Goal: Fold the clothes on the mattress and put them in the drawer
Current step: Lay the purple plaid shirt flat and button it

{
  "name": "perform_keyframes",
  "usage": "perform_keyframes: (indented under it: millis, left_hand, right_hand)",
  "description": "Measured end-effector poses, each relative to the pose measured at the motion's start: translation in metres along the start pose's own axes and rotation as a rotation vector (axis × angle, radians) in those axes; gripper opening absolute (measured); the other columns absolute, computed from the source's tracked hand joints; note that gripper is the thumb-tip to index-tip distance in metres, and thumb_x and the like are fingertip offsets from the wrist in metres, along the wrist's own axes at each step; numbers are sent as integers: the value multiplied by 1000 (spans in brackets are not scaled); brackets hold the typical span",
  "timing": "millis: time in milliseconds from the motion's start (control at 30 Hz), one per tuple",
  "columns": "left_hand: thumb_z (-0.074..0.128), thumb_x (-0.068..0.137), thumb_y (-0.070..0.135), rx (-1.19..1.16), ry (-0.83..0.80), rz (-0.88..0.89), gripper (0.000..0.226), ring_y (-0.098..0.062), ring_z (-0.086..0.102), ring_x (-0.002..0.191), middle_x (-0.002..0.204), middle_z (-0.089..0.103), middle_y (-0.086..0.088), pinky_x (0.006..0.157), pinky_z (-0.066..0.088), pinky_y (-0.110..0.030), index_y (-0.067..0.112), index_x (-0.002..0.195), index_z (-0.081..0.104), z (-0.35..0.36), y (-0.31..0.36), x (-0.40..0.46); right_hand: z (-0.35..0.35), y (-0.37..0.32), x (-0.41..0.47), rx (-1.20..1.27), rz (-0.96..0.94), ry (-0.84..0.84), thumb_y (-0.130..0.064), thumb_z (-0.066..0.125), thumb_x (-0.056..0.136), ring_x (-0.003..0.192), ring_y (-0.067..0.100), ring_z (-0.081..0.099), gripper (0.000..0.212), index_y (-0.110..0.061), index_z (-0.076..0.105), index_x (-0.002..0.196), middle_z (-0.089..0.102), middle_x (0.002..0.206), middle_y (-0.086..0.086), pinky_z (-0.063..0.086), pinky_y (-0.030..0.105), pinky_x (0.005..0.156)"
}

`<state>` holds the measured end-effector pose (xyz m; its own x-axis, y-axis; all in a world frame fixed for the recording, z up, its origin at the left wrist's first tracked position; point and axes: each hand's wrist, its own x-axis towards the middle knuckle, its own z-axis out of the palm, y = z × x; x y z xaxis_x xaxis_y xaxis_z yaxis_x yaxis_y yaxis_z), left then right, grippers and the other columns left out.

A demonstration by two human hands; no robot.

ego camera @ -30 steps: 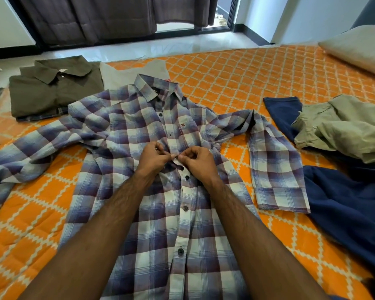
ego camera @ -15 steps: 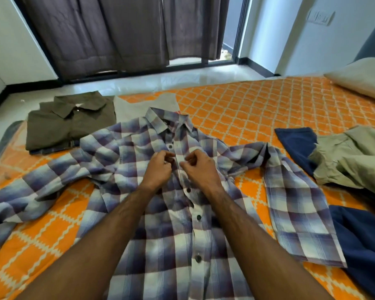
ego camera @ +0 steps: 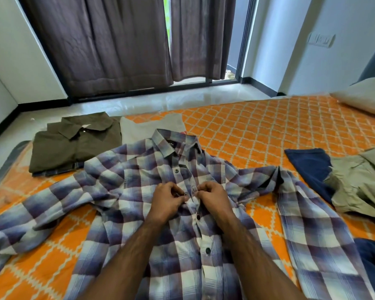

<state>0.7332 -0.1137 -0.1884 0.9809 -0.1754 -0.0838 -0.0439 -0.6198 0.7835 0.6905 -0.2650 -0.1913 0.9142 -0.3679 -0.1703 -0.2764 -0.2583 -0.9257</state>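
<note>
Across the orange mattress (ego camera: pixel 258 135) the plaid shirt (ego camera: pixel 126 191) is spread face up, its placket pinched at a button by the left hand (ego camera: pixel 168 201) and right hand (ego camera: pixel 213 197); light, limp cloth, probably best taken at shoulders or hem.

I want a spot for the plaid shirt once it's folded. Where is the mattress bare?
The largest bare stretch of the orange mattress lies beyond the plaid shirt, between its collar, the pillow and the navy garment. A smaller patch shows near the left sleeve. The far left holds the folded olive shirt; the right is crowded with the khaki garment.
</note>
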Motion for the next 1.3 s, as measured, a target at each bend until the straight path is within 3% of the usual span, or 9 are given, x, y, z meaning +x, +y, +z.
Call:
perform_keyframes:
  millis: [167, 400, 500, 633, 733, 867, 1067, 1167, 1300]
  left_hand:
    - [77, 86, 14, -101, -10, -130, 6, -10, 69, 71, 77, 74, 0, 56, 48, -19, 11, 81, 75, 4, 14, 1]
    - [62, 96, 5, -347, -166, -246, 13, -19, 68, 84, 86, 73, -9, 74, 54, -28, 3, 90, 74, -4, 14, 9]
    - [63, 95, 5, -336, -188, -247, 12, -17, 68, 88, 87, 73, -7, 77, 53, -27, 5, 89, 74, -3, 12, 11]
    - [63, 94, 8, -301, -192, -258, 12, -21, 69, 95, 91, 74, -6, 92, 54, -39, 9, 90, 75, 0, 8, 11]
    - [61, 95, 5, -340, -205, -265, 13, -21, 68, 94, 92, 73, -8, 83, 54, -32, 5, 94, 74, -2, 9, 11]
    - [59, 96, 3, -370, -230, -281, 15, -22, 68, 92, 90, 73, -11, 80, 54, -30, 0, 94, 73, -5, 11, 12]
    - [66, 94, 15, -304, -179, -267, 11, -20, 70, 96, 91, 76, -3, 96, 54, -44, 14, 91, 76, 3, 8, 12]
    - [66, 95, 13, -344, -172, -255, 11, -21, 71, 95, 90, 77, -5, 91, 57, -38, 11, 91, 76, 2, 6, 12]
    - [65, 96, 6, -435, -193, -221, 11, -13, 70, 84, 86, 75, -5, 66, 52, -14, 4, 92, 75, -5, 9, 8]
  right_hand:
    - [3, 1, -4, -1, -11, 14, -17, 74, 87, 75, 11, 66, 4, -17, 70, 85, 72, 82, 1, 50, 24, 66]
    - [9, 6, -8, 41, -31, 51, -19, 76, 87, 77, 15, 71, 4, -19, 71, 87, 73, 81, -1, 60, 35, 70]
    - [9, 8, -8, 63, -44, 33, -17, 75, 89, 80, 14, 71, 2, -18, 73, 89, 75, 83, -1, 60, 32, 73]
    - [6, 6, -10, 105, -42, 6, -14, 74, 91, 80, 15, 73, 4, -12, 75, 94, 76, 86, 1, 58, 25, 66]
    - [6, 5, -12, 122, -41, 5, -12, 73, 92, 78, 19, 74, 5, -10, 75, 96, 77, 87, 2, 59, 27, 62]
    - [8, 5, -13, 103, -63, 1, -12, 74, 91, 84, 8, 73, 8, -13, 77, 98, 77, 89, -4, 60, 25, 78]
    - [7, 7, -12, 180, -42, 4, -18, 71, 92, 84, 17, 74, 10, -15, 79, 88, 78, 84, 0, 61, 40, 83]
    - [3, 7, -9, 209, -19, -30, -22, 73, 91, 86, 21, 75, 11, -15, 80, 85, 78, 84, 1, 60, 43, 86]
    - [-4, 0, -6, 280, 6, -119, -17, 80, 86, 81, 24, 74, 10, -8, 81, 90, 79, 86, 9, 61, 33, 79]
